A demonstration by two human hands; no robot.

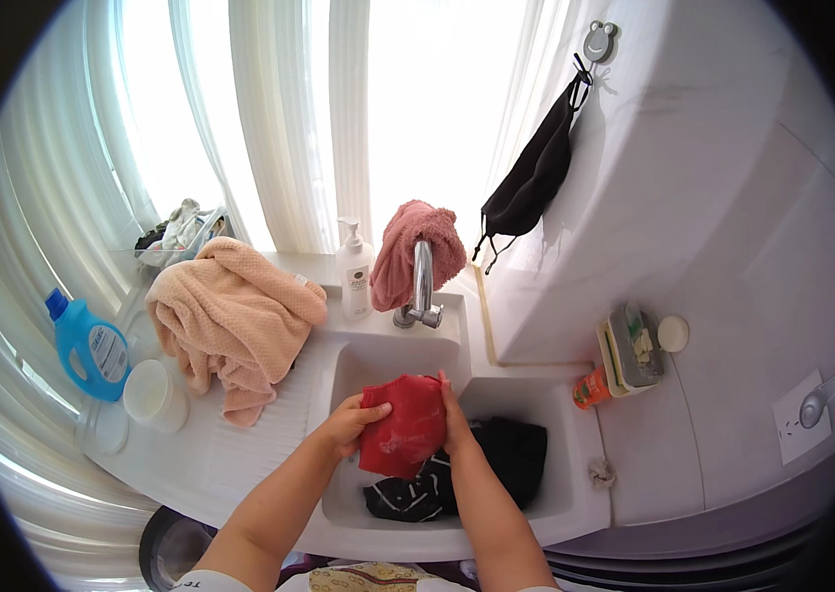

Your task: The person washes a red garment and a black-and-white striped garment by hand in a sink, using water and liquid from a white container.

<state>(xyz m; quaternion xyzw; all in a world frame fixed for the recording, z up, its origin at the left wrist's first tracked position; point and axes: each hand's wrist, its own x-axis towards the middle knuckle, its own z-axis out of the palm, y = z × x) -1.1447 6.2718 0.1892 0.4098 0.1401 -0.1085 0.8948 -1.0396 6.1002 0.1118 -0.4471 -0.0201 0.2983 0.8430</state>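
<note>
Between my hands, above the sink [348, 513], a red cloth [404, 426] is held spread out, with whitish smears like suds on its front. My left hand [356, 424] is closed on its left edge, thumb on top. The right edge is gripped by my right hand [454, 419], whose fingers are partly hidden. Below, a black garment [511, 454] with white line markings lies in the basin, partly covered by the cloth and my right forearm. Behind the cloth stands a chrome faucet [423, 276], with a pink towel [393, 261] draped over it.
On the ribbed left counter lie a peach towel [230, 316], a white tub [156, 397] and a blue detergent bottle [92, 350]. A white pump bottle [354, 276] stands beside the faucet. A black mask [536, 178] hangs at right, above a wall-mounted soap holder [635, 347].
</note>
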